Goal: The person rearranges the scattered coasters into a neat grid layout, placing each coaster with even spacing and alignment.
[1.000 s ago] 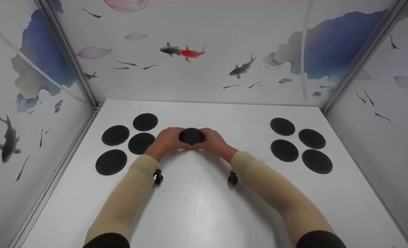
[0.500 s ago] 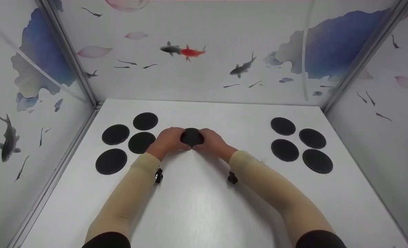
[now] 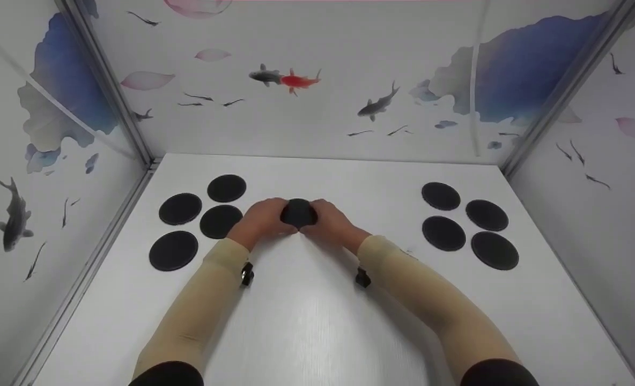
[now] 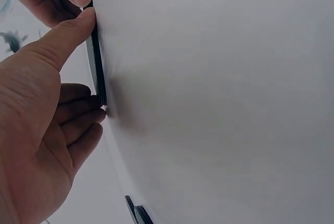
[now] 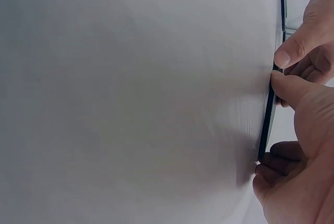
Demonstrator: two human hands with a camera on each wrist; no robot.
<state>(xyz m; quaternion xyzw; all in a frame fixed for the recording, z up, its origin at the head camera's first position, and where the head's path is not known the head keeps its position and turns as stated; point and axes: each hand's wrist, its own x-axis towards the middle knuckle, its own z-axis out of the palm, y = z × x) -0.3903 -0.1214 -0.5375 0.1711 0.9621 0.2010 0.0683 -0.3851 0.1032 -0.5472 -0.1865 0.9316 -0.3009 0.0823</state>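
At the middle of the table, a low stack of round black coasters (image 3: 298, 214) sits between my two hands. My left hand (image 3: 264, 217) grips its left side, thumb at the near edge and fingers curled round the far side. From the right, my right hand (image 3: 331, 221) holds it the same way, and the two thumb tips meet in front. Thin layered edges of the coaster stack (image 4: 97, 67) show in the left wrist view, close over the white tabletop. In the right wrist view the stack's dark edge (image 5: 267, 117) runs between thumb and fingers.
Several flat black coasters (image 3: 173, 251) lie at the left of the white table (image 3: 307, 321), one right beside my left wrist. Another group of black coasters (image 3: 443, 234) lies at the right. White printed panels (image 3: 317, 128) enclose the back and both sides.
Both hands have drawn very slightly inward round the coaster stack, which stays in place. The coasters at the left and right have not moved.
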